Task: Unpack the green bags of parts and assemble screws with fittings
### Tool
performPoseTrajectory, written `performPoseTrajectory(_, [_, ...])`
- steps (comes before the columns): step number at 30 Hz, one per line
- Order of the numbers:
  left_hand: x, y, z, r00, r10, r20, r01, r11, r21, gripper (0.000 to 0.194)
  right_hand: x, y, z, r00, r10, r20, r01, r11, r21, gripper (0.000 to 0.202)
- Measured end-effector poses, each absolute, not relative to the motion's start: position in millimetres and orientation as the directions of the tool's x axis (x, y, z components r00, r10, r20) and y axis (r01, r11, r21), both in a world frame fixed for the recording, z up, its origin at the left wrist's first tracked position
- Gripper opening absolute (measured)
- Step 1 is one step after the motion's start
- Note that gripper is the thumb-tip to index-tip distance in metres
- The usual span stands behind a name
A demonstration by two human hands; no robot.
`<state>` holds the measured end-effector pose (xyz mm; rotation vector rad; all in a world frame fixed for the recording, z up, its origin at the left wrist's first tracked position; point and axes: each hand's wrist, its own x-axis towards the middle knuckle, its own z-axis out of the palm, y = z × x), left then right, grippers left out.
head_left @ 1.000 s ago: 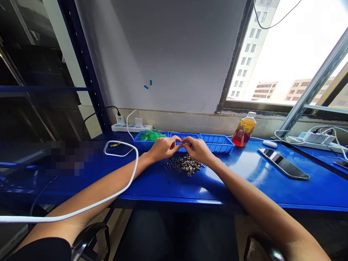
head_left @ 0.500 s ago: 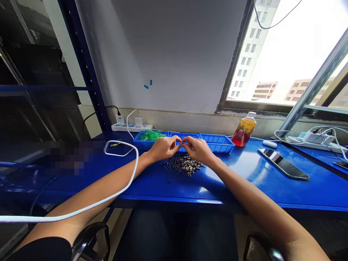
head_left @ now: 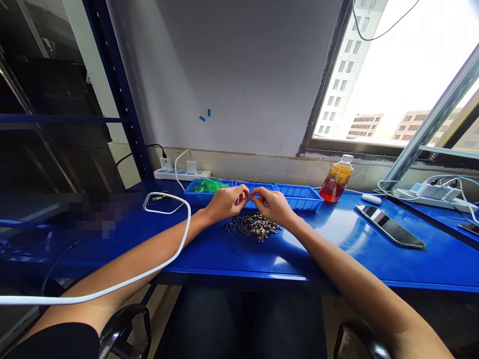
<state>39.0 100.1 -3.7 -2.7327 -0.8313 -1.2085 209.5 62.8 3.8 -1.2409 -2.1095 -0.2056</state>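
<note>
My left hand (head_left: 226,202) and my right hand (head_left: 274,203) meet fingertip to fingertip above the blue table. Thumb and forefinger of each are pinched on a small dark metal part (head_left: 251,197), mostly covered by the fingers; its exact kind cannot be made out. Just below them lies a pile of metal hardware (head_left: 258,228), with thin dark screw-like pieces on its left and thicker, shiny fittings on its right. Behind the hands stand three blue plastic bins: the left bin (head_left: 195,199) with green plastic bags (head_left: 209,185) in it, the middle bin (head_left: 254,186) partly hidden, and the right bin (head_left: 305,204).
A drink bottle (head_left: 337,179) stands right of the bins. Farther right are a phone (head_left: 391,227), a small white case (head_left: 371,199) and a power strip (head_left: 430,192) with cables. A white cable (head_left: 179,252) loops across my left forearm. Another power strip (head_left: 168,174) sits by the wall.
Both hands stay in nearly the same place, still pinching together. The fingertips and the small part between them have shifted only slightly; the pile looks the same.
</note>
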Motion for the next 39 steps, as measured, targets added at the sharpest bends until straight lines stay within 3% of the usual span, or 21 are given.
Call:
performPoseTrajectory(28, [37.2,102.5,-3.3,0.524,0.401,0.752,0.476,-0.87,0.132,0.007,209.2,62.9,0.6,-0.324,0.718,0.617,0.832,0.527,-0.176,0.018])
performPoseTrajectory(39, [38.6,102.0,-5.1,0.523,0.446,0.727,0.515,-0.844,0.147,0.01,206.1,60.7,2.5,-0.297,0.744,0.598,0.847,0.495,-0.194,0.015])
